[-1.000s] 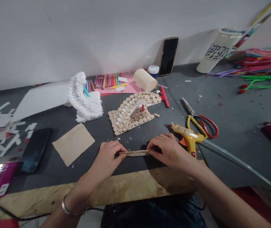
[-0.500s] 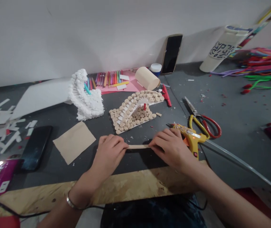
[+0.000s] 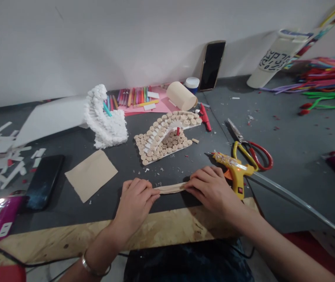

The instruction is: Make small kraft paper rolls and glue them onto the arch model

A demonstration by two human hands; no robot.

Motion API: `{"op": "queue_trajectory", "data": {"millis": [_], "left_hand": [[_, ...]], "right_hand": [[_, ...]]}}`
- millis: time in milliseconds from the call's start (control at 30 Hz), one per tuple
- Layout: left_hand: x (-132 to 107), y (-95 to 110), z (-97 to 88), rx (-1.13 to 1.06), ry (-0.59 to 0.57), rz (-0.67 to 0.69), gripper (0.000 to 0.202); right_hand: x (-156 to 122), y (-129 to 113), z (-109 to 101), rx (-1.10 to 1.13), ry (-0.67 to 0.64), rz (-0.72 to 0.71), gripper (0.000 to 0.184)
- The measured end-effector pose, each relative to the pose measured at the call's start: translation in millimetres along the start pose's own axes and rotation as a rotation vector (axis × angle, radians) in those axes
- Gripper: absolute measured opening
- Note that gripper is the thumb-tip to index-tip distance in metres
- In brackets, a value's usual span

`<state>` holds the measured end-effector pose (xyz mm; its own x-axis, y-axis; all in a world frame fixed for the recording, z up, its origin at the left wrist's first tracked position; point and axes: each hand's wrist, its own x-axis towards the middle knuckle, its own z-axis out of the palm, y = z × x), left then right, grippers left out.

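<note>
Between both hands' fingers (image 3: 144, 189) stretches a tan strip (image 3: 170, 188).

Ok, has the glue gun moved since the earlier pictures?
No: the yellow hot glue gun keeps the same place against the red-and-yellow-handled scissors beside it, in neither direction.

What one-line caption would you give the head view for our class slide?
The left hand and right hand hold a tan strip beside a yellow glue gun.
</note>
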<state>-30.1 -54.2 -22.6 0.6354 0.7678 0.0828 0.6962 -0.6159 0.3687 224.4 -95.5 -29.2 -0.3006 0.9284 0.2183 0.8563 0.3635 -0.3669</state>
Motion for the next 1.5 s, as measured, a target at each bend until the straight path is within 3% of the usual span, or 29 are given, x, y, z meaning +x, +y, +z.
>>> {"op": "queue_trajectory", "data": {"millis": [567, 867, 1200, 1300, 1500], "left_hand": [[4.1, 4.4, -0.7, -0.139, -0.06, -0.287, 0.013], [3.6, 5.1, -1.7, -0.078, -0.052, -0.214, 0.02], [-5.7, 6.3, 2.6, 0.158, 0.099, 0.073, 0.016], [-4.1, 6.0, 3.2, 0.108, 0.067, 0.056, 0.018], [3.0, 9.2, 1.3, 0.019, -0.043, -0.104, 0.02]], "right_hand": [[3.6, 5.5, 2.1, 0.061, -0.024, 0.151, 0.012], [3.2, 7.2, 2.1, 0.067, -0.041, 0.105, 0.013], [-0.7, 2.8, 0.0, 0.031, 0.007, -0.017, 0.014], [-0.3, 3.1, 0.8, 0.032, -0.003, 0.016, 0.016], [1.3, 4.7, 1.0, 0.049, -0.07, 0.064, 0.013]]}}
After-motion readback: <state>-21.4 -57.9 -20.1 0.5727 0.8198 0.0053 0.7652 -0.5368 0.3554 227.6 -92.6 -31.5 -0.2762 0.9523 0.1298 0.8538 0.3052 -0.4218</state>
